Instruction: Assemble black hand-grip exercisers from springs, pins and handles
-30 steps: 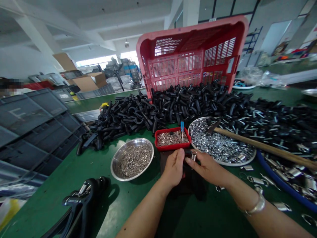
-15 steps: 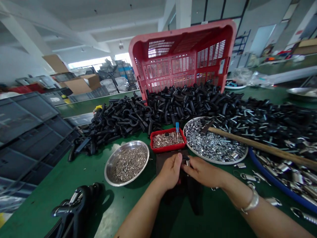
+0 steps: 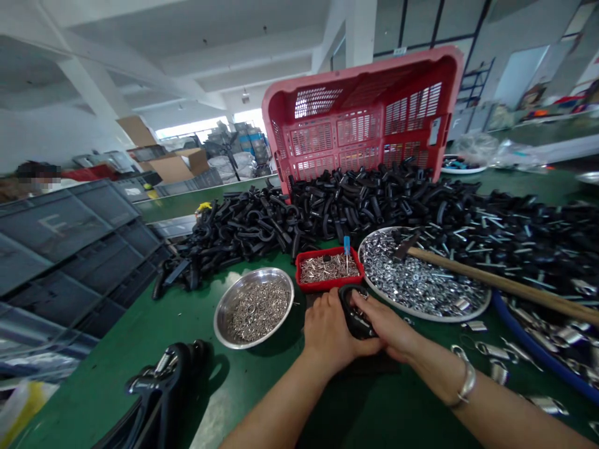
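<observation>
A green table (image 3: pixel 116 337) stretches out, bearing a red crate (image 3: pixel 362 73) tipped on its side, with black parts (image 3: pixel 262 224) heaped before it. Nearer, the left hand (image 3: pixel 327 330) and right hand (image 3: pixel 384 324) both grip one black clamp-like piece (image 3: pixel 352 318), just in front of a small red tray (image 3: pixel 330 287). The step looks like two-handed working of that piece; the next move calls for steady fingers.

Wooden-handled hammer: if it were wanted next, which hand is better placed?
Probably the right: the hammer lies on that side, nearer the right hand than the left hand. Both hands hold a black part, so the right may need to release first.
</observation>
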The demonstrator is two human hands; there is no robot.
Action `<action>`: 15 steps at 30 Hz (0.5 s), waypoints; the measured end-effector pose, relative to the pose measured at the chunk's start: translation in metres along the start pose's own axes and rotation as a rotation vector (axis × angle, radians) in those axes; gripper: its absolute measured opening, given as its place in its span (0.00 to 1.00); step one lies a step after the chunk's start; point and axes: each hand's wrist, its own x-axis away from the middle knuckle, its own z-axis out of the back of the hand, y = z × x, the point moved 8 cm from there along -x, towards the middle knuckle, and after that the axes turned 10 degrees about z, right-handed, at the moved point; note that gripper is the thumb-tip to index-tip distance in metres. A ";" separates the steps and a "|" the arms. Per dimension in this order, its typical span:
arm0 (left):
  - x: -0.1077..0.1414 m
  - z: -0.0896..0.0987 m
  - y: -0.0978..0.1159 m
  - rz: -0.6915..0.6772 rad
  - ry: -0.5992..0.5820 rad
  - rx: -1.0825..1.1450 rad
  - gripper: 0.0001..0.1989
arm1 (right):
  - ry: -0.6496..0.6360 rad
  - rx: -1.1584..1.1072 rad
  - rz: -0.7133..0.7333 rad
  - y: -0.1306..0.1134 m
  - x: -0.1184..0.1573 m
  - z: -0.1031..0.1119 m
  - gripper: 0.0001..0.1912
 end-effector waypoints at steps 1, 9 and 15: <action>-0.001 -0.001 -0.002 0.002 -0.007 -0.018 0.47 | -0.098 0.099 -0.007 -0.002 -0.002 -0.003 0.19; -0.017 -0.003 -0.005 -0.081 -0.119 -0.163 0.47 | -0.213 1.552 0.368 -0.068 -0.081 0.007 0.13; -0.015 -0.014 0.001 -0.165 -0.154 -0.186 0.51 | -0.314 1.587 0.301 -0.049 -0.124 -0.018 0.07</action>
